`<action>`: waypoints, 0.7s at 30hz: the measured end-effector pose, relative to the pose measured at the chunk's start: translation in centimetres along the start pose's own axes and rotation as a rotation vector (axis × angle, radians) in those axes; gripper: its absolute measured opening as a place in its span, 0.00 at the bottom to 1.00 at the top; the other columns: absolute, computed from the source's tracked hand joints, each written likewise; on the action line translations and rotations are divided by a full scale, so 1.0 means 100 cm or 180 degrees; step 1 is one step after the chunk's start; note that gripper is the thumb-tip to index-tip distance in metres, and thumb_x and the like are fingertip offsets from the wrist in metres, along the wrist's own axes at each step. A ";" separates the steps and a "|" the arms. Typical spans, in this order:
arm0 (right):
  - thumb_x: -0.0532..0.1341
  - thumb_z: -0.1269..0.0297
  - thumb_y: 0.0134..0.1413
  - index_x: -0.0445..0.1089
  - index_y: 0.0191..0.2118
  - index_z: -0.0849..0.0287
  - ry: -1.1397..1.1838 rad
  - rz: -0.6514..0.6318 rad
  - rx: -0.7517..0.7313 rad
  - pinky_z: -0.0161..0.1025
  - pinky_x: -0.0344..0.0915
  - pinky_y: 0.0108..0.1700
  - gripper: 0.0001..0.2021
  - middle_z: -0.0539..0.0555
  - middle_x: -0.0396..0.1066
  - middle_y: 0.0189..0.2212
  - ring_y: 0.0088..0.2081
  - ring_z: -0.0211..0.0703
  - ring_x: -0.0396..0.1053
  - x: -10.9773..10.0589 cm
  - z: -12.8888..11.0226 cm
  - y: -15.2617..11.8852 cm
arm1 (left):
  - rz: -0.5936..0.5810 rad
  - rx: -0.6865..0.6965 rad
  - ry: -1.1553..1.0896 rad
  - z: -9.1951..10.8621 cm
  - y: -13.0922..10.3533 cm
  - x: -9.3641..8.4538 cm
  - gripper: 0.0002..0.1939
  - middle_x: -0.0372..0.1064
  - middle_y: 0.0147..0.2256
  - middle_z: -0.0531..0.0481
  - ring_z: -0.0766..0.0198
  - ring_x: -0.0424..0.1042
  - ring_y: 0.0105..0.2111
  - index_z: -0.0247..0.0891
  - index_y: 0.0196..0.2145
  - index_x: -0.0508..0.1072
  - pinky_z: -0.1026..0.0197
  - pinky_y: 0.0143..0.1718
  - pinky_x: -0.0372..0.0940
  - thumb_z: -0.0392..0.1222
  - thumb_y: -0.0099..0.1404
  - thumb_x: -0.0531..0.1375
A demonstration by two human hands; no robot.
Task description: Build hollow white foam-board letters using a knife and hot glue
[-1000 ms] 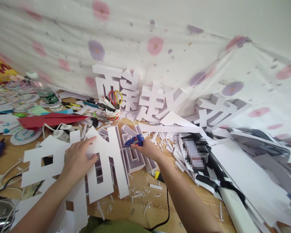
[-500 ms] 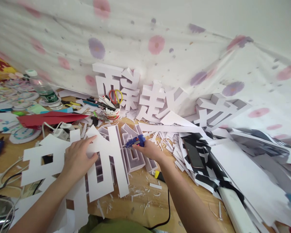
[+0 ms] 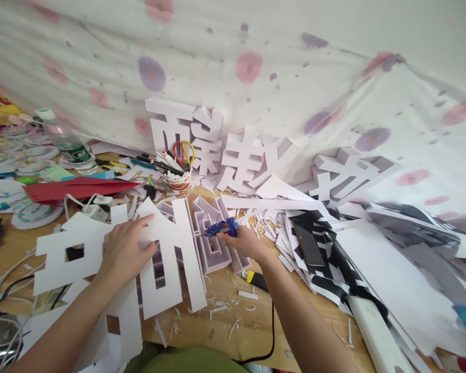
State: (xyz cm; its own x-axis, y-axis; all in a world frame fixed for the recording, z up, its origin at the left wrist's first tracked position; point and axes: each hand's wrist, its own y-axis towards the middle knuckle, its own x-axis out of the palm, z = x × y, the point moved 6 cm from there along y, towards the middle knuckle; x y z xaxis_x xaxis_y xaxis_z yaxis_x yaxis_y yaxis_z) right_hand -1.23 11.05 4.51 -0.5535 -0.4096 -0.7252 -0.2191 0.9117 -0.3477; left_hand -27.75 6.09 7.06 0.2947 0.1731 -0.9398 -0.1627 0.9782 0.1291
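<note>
With its fingers spread, my left hand (image 3: 127,247) rests on the left edge of a flat white cut-out character (image 3: 169,243), thumb and fingertips on its surface. My right hand (image 3: 245,239) is closed round a blue glue gun (image 3: 224,227), whose tip points left over a hollow white walled shape (image 3: 213,261). The cut-out lies partly over other walled pieces, whose inner walls show through its openings. Another white cut-out (image 3: 68,251) lies left of and under my left hand.
White raised characters (image 3: 243,160) lean on the curtain. A cup of tools (image 3: 179,180), a bottle (image 3: 72,147) and red paper (image 3: 79,189) stand or lie behind. Paper scraps, a phone (image 3: 308,242), a yellow-black cutter (image 3: 257,280) and white sheets (image 3: 396,280) are rightward.
My right hand and the glue gun have moved slightly to the right over the walled shape. My left hand stays on the cut-out. The view has shifted a little.
</note>
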 end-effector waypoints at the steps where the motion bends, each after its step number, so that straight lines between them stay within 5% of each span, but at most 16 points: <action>1: 0.56 0.45 0.48 0.69 0.29 0.58 -0.0001 0.0024 0.0005 0.34 0.58 0.30 0.19 0.51 0.69 0.24 0.28 0.41 0.65 0.000 0.001 0.000 | -0.0003 -0.0013 -0.0006 0.000 0.000 0.000 0.27 0.67 0.45 0.43 0.47 0.61 0.49 0.40 0.54 0.62 0.47 0.51 0.55 0.42 0.55 0.51; 21: 0.57 0.47 0.48 0.69 0.29 0.59 0.0005 -0.0024 -0.0071 0.34 0.58 0.31 0.18 0.50 0.66 0.23 0.28 0.39 0.63 0.001 0.002 -0.006 | 0.0004 -0.0022 0.0001 0.002 0.000 0.001 0.27 0.67 0.45 0.43 0.47 0.61 0.49 0.41 0.54 0.62 0.47 0.51 0.55 0.42 0.55 0.50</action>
State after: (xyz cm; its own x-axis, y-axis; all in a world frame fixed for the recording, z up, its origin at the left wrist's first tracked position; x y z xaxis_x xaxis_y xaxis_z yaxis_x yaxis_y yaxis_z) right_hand -0.97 10.50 4.53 -0.5529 -0.4165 -0.7217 -0.2413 0.9090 -0.3398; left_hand -27.53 6.10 7.07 0.2942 0.1742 -0.9397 -0.1695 0.9772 0.1281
